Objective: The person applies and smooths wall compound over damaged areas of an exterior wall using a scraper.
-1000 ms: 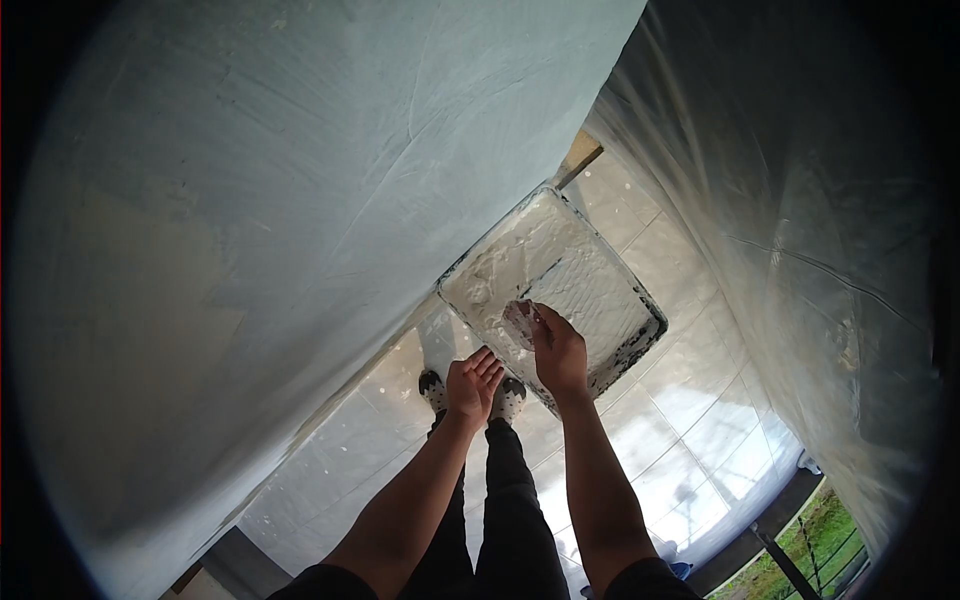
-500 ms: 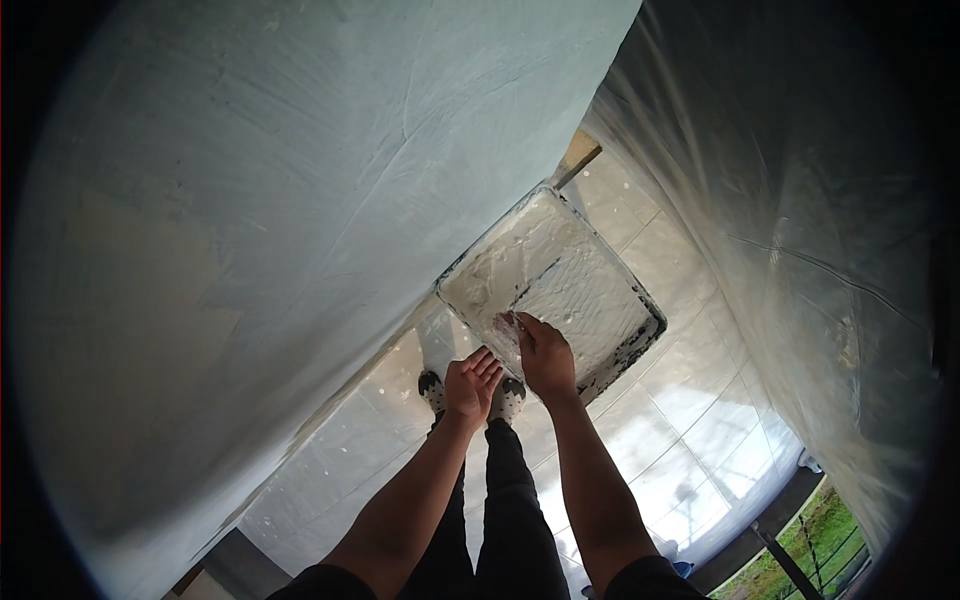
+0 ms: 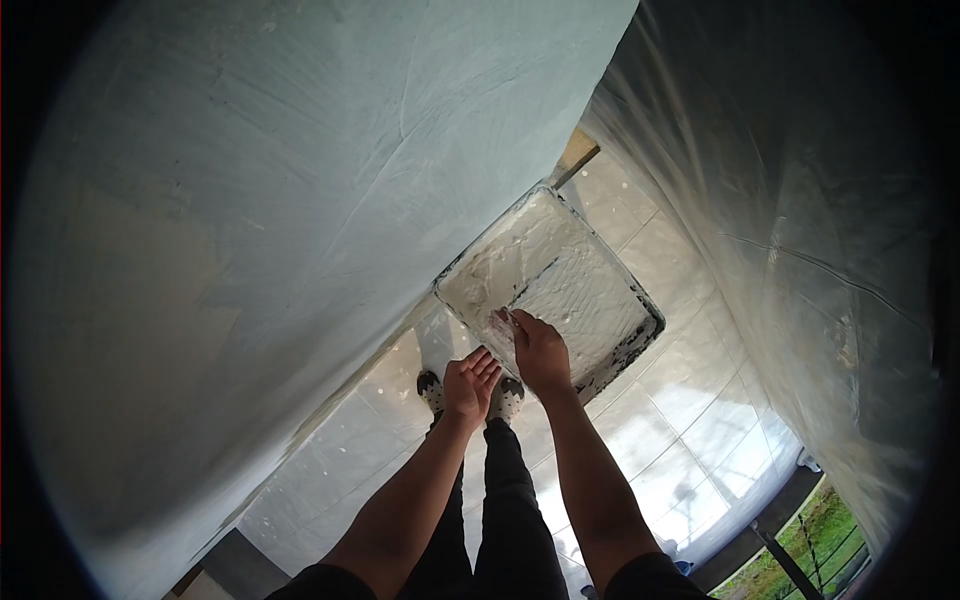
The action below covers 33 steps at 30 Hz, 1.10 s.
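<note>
A square dark-edged tray [image 3: 655, 322] holds thick off-white paste [image 3: 590, 305], ridged on one side of a dark line across its middle. My right hand [image 3: 542, 355] is over the tray's near side, its fingers closed round a small paste-smeared thing [image 3: 503, 325]. Most of that thing is hidden by the fingers and the white coating, and I cannot tell its kind. Just outside the tray's near corner is my left hand [image 3: 470, 388], palm turned up, fingers stretched out and holding nothing.
A large pale wall [image 3: 330, 170] with smeared patches fills the left, close along the tray. Clear plastic sheeting [image 3: 790, 260] hangs at the right. Below are spotted floor tiles [image 3: 690, 400], my patterned shoes [image 3: 508, 400] and a railing [image 3: 790, 560] with grass beyond.
My right hand has shifted very slightly left and up with the smeared thing in it. The left hand stays almost where it was.
</note>
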Motion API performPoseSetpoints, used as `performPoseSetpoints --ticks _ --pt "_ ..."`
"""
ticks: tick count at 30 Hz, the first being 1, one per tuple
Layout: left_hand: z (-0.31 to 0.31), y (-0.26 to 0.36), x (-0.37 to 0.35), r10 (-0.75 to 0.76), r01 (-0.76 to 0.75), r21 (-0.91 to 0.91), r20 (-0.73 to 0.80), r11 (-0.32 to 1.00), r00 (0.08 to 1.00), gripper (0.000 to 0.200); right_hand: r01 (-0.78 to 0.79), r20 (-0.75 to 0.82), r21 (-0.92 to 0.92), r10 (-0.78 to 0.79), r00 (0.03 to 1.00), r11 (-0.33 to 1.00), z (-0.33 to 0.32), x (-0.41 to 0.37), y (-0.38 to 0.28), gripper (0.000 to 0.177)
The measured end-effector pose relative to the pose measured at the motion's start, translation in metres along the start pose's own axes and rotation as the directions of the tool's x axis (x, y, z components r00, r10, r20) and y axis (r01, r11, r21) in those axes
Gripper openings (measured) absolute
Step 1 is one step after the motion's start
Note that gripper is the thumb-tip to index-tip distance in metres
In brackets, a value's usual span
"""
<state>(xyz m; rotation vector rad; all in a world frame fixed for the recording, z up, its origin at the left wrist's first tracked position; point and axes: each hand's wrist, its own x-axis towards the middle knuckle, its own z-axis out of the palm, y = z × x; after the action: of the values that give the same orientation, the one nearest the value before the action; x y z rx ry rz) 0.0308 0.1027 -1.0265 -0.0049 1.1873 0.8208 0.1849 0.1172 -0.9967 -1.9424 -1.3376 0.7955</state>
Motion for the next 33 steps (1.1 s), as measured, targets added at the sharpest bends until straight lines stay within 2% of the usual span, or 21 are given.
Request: performPoseSetpoints --ticks 2,4,8,11,12,14,15,17,18,20,21,22,24,27,30,31,32,33 --pt "0.0 -0.001 0.0 0.008 -0.008 0.007 -0.001 1.0 1.0 0.063 0.0 0.001 0.002 0.0 1.0 1.0 -0.003 0.002 0.0 0.029" --pt "0.0 -0.001 0.0 0.001 -0.001 -0.015 -0.005 1.0 1.0 0.063 -0.079 0.075 0.137 0.069 0.995 0.987 -0.009 0.005 -0.001 0.028" --pt "0.001 -0.002 -0.001 -0.009 0.008 -0.034 -0.032 0.999 0.999 0.063 -0.141 0.161 0.225 0.106 0.981 0.964 -0.019 0.012 0.016 0.031" --pt "-0.002 -0.002 0.001 -0.004 0.004 -0.025 -0.01 1.0 1.0 0.064 -0.262 0.228 0.415 0.179 0.957 0.871 -0.025 0.015 0.031 0.03" --pt "-0.001 -0.001 0.0 -0.003 0.003 -0.025 -0.009 1.0 1.0 0.064 -0.261 0.227 0.415 0.179 0.957 0.871 -0.026 0.014 0.035 0.03" --pt "0.001 0.0 -0.002 -0.006 0.006 0.004 -0.011 1.0 1.0 0.066 -0.385 0.258 0.517 0.29 0.922 0.765 -0.028 0.012 0.041 0.03" --pt "0.002 0.002 -0.003 -0.004 0.004 0.004 -0.008 1.0 1.0 0.066 -0.382 0.255 0.518 0.288 0.923 0.766 -0.028 0.01 0.043 0.03" --pt "0.004 0.004 -0.007 -0.01 0.011 0.036 -0.029 0.999 1.0 0.067 -0.549 0.357 0.669 0.431 0.829 0.501 -0.031 0.004 0.044 0.034" --pt "0.004 0.006 -0.01 -0.008 0.009 0.036 -0.024 0.999 1.0 0.067 -0.545 0.354 0.671 0.428 0.831 0.503 -0.034 0.0 0.041 0.034" --pt "0.005 0.014 -0.021 0.023 -0.018 0.094 -0.053 0.995 0.998 0.067 -0.529 0.419 0.818 0.395 0.817 0.227 -0.042 -0.009 0.03 0.031" --pt "0.001 0.016 -0.024 0.036 -0.032 0.094 -0.041 0.995 0.999 0.067 -0.5 0.417 0.849 0.362 0.834 0.173 -0.046 -0.013 0.025 0.03" --pt "-0.004 0.018 -0.028 0.043 -0.038 0.092 -0.051 0.995 0.998 0.068 -0.487 0.409 0.855 0.345 0.845 0.179 -0.051 -0.018 0.018 0.03" --pt "-0.005 0.029 -0.046 0.077 -0.074 0.082 -0.037 0.994 0.996 0.068 -0.471 0.43 0.881 0.338 0.837 0.044 -0.068 -0.025 -0.005 0.028" --pt "0.005 0.049 -0.082 0.116 -0.114 0.108 -0.007 0.988 0.993 0.067 -0.438 0.429 0.898 0.271 0.861 -0.03 -0.093 -0.035 -0.031 0.024" --pt "0.019 0.068 -0.128 0.151 -0.159 0.118 0.075 0.98 0.986 0.068 -0.421 0.394 0.905 0.245 0.886 0.063 -0.127 -0.045 -0.065 0.025" --pt "0.023 0.074 -0.145 0.165 -0.181 0.122 0.13 0.976 0.978 0.068 -0.247 0.235 0.89 0.08 0.969 0.384 -0.128 -0.051 -0.064 0.034" --pt "0.028 0.081 -0.161 0.178 -0.203 0.125 0.184 0.971 0.967 0.068 -0.223 0.219 0.891 0.056 0.974 0.394 -0.141 -0.051 -0.079 0.034" --pt "0.035 0.089 -0.18 0.199 -0.229 0.126 0.215 0.965 0.956 0.069 -0.267 0.267 0.896 0.052 0.962 0.353 -0.156 -0.052 -0.1 0.039"
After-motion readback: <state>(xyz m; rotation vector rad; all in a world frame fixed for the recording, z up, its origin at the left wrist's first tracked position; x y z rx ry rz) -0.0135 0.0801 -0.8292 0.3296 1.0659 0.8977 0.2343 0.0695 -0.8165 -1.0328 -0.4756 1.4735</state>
